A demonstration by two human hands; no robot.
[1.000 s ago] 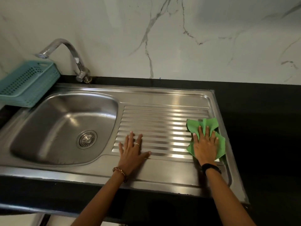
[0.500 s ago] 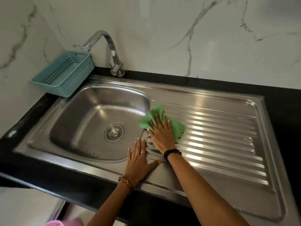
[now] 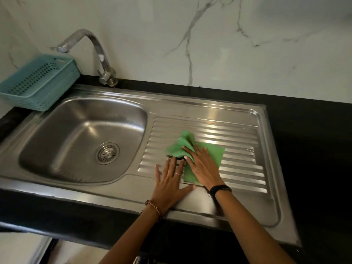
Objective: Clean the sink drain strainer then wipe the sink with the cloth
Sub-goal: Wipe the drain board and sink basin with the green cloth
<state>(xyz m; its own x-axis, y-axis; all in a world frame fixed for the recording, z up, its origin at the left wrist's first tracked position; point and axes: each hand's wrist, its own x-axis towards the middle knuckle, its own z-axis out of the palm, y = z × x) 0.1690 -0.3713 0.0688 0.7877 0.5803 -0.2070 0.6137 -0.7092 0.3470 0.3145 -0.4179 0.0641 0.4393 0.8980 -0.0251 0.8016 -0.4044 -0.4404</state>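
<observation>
A steel sink [image 3: 114, 93] fills the counter, with a bowl on the left and a ribbed drainboard [image 3: 238, 141] on the right. The round drain strainer [image 3: 107, 153] sits in the bowl's floor. A green cloth [image 3: 213, 153] lies crumpled on the drainboard's left part. My right hand [image 3: 202, 164] presses flat on the cloth, fingers spread and pointing left and away. My left hand [image 3: 170, 184] rests flat on the steel just left of it, fingers apart, holding nothing.
A curved tap [image 3: 93, 52] stands at the sink's back edge. A teal perforated basket [image 3: 38, 80] sits at the far left corner. Black countertop [image 3: 314, 149] runs to the right and along the front. A marble wall rises behind.
My right hand has swept the cloth from the drainboard's right end to the bowl's edge, then a little back to the right. My left hand has stayed planted on the steel.
</observation>
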